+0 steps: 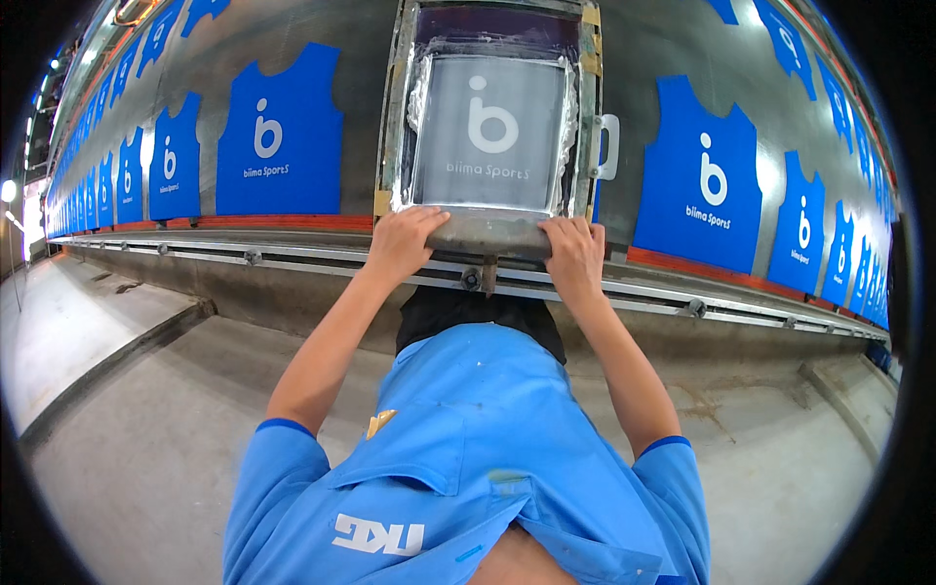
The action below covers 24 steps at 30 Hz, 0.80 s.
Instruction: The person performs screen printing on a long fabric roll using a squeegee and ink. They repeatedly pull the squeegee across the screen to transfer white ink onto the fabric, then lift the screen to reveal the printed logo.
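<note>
In front of me a screen-printing frame (492,230) lies on the long table. Its grey mesh (444,127) shows a pale round logo with small lettering, and white ink is smeared around the edges. My left hand (405,240) grips the frame's near edge at the left corner, fingers bent over the top. At the right corner my right hand (577,253) holds the same edge in the same way. Both thumbs point inward. A white handle (608,146) sticks out from the frame's right side. The fabric under the frame is mostly hidden.
Blue vest-shaped fabric pieces with white prints lie in a row on the table, the nearest at left (297,156) and right (673,185). A metal rail (322,265) with round fittings runs along the table's near edge. Concrete floor (224,390) lies below.
</note>
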Motion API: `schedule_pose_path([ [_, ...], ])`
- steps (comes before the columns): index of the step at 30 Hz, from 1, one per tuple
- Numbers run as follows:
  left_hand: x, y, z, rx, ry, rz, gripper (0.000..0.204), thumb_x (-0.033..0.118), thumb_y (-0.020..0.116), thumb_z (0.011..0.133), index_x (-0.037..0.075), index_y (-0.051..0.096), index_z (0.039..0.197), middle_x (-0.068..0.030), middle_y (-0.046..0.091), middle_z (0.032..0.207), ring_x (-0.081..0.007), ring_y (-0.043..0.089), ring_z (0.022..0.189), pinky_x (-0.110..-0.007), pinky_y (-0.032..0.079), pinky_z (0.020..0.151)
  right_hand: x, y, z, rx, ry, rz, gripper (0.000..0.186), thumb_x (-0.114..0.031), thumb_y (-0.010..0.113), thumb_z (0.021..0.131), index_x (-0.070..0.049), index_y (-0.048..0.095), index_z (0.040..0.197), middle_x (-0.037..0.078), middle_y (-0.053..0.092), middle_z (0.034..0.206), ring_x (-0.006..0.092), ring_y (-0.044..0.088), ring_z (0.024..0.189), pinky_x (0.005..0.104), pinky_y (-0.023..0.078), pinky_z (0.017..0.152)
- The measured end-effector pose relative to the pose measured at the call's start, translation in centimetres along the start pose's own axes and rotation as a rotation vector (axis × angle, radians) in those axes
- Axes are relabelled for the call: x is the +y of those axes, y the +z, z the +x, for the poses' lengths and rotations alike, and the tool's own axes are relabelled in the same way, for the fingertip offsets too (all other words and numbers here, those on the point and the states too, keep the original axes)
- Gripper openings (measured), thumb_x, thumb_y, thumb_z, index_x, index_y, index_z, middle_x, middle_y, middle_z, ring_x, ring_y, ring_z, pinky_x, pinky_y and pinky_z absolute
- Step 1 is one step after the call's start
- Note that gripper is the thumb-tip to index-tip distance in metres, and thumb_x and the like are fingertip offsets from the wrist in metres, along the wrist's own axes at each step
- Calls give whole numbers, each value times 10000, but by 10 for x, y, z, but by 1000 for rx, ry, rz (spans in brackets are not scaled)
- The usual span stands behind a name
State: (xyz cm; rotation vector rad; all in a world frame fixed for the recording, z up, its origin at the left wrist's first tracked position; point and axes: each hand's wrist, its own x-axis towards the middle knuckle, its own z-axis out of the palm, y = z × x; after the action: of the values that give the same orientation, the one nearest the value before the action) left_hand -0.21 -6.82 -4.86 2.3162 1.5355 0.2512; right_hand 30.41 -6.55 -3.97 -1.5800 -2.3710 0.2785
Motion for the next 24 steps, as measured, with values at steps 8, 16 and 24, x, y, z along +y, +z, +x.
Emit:
schedule_pose_path([
  [8, 9, -48, 31, -55, -40, -61, 428, 17, 639, 767, 149, 712, 1168, -68, 738, 1095, -279, 692, 998, -447, 524, 852, 10, -49, 39, -73, -35, -4, 349, -83, 805, 680, -147, 734, 1016, -8, 688, 1043, 210, 577, 1053, 430, 382, 945],
  [16, -69, -110, 260, -133, -63, 87, 379, 305, 818, 728, 194, 760, 1085, -112, 751, 949, -332, 712, 921, -443, 559, 830, 99, -61, 248, -127, 48, -218, 400, -410, 814, 763, -131, 736, 1039, 104, 746, 907, 302, 700, 945, 461, 447, 845],
  [24, -83, -135, 295, -64, -12, 119, 302, 285, 764, 712, 142, 770, 978, -145, 746, 909, -342, 712, 914, -471, 555, 826, 93, -84, 297, -99, 90, -231, 255, -211, 750, 754, -104, 736, 984, 154, 735, 1007, 331, 685, 1028, 478, 446, 900],
])
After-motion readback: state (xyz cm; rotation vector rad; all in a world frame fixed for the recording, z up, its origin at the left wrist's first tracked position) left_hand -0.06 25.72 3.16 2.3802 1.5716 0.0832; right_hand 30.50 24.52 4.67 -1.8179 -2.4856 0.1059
